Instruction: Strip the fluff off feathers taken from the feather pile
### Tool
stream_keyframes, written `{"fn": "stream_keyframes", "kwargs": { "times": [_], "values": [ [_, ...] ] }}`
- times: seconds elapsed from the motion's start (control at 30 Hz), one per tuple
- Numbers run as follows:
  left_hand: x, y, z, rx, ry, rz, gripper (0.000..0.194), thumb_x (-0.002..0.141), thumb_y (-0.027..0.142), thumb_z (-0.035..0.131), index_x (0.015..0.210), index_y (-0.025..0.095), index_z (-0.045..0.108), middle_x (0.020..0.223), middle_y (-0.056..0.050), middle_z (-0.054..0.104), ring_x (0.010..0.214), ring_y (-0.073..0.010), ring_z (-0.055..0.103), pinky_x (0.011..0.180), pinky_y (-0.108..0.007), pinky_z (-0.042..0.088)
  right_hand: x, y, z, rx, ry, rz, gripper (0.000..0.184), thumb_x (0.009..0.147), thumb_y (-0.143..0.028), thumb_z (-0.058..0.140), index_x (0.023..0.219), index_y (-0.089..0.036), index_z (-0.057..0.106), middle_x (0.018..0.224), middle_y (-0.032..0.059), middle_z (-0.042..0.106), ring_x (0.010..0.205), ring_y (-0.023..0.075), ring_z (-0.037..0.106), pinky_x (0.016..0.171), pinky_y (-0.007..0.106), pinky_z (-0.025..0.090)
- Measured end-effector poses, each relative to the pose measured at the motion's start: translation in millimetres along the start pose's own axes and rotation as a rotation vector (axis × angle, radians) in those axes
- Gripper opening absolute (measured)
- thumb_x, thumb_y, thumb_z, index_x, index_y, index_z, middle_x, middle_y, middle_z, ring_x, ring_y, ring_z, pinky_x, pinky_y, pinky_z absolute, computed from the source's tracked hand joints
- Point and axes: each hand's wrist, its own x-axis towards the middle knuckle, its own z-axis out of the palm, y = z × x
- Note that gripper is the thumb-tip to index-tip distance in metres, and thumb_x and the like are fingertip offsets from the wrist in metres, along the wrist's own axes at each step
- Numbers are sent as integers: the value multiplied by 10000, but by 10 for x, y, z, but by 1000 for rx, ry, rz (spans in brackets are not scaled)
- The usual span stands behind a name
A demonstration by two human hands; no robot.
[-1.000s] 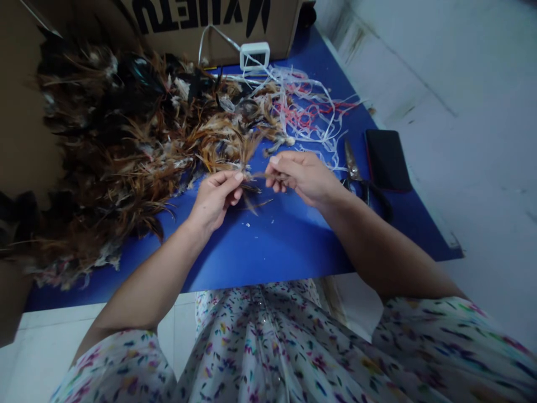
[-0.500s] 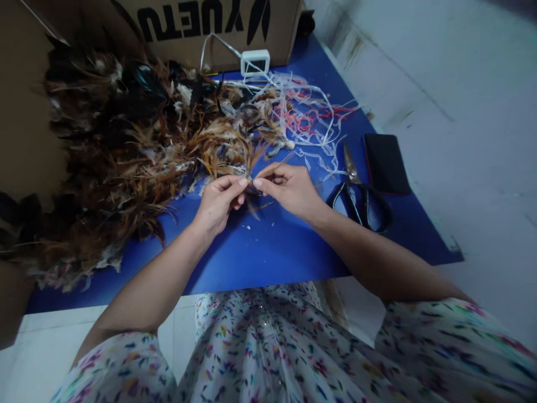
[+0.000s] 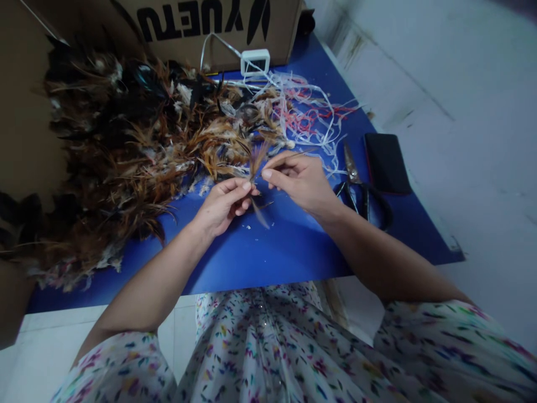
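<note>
My left hand (image 3: 229, 206) pinches a small bunch of brownish feathers (image 3: 257, 159) between thumb and forefinger. The tips fan upward, and one paler feather hangs below the fingers. Just to the right, my right hand (image 3: 300, 179) is closed in a pinch, a short gap from the bunch. A thin brown feather (image 3: 308, 150) sticks out behind its forefinger; where the fingers grip it is hidden. Beyond both hands a large heap of brown and black feathers (image 3: 138, 140) covers the left and back of the blue table (image 3: 268, 252).
Black-handled scissors (image 3: 352, 168) lie right of my right hand, partly behind the wrist. Farther right is a dark phone-like slab (image 3: 386, 162). Tangled white and red strings (image 3: 310, 112) and a small white-framed device (image 3: 255, 61) lie before a cardboard box (image 3: 218, 47). A wall (image 3: 461, 140) borders the right.
My right hand has drawn away to the right from my left hand, opening a gap between their fingertips. The feather bunch stays in my left hand, which has shifted slightly right.
</note>
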Motion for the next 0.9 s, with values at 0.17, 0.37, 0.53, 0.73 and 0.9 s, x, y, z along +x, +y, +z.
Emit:
{"fn": "stream_keyframes", "kwargs": {
  "times": [0.17,0.37,0.53,0.73,0.9],
  "values": [
    [-18,1,-11,-33,-64,-23,296,653,352,890,745,149,695,775,-1,713,393,7,389,360,-153,256,10,-31,-29,-11,-48,-15,275,762,-452,817,752,-202,704,812,16,687,606,107,573,584,274,518],
    [-10,20,-24,-85,-129,-70,302,643,331,906,725,141,687,651,7,664,439,-23,465,366,-134,271,9,-41,-53,-28,-98,-70,317,785,-493,802,763,-192,705,805,12,670,612,99,577,588,256,507],
    [-11,25,-28,-107,-136,-77,301,640,310,911,734,129,690,633,11,659,448,-27,484,370,-127,287,42,74,-90,-22,-149,-188,297,838,-474,763,815,-182,709,825,8,669,624,96,582,589,245,509],
    [-25,35,-20,-110,-174,-87,296,644,305,906,728,123,688,627,10,655,454,-34,493,368,-131,291,55,128,-115,-30,-159,-271,202,877,-376,741,822,-185,703,829,4,668,641,99,596,598,244,517],
    [-24,34,-19,-106,-191,-89,296,639,310,913,718,121,699,621,7,659,454,-35,496,370,-132,310,41,113,-111,-65,-153,-289,187,886,-351,729,813,-181,702,815,7,673,660,107,600,605,249,504]
  ]
}}
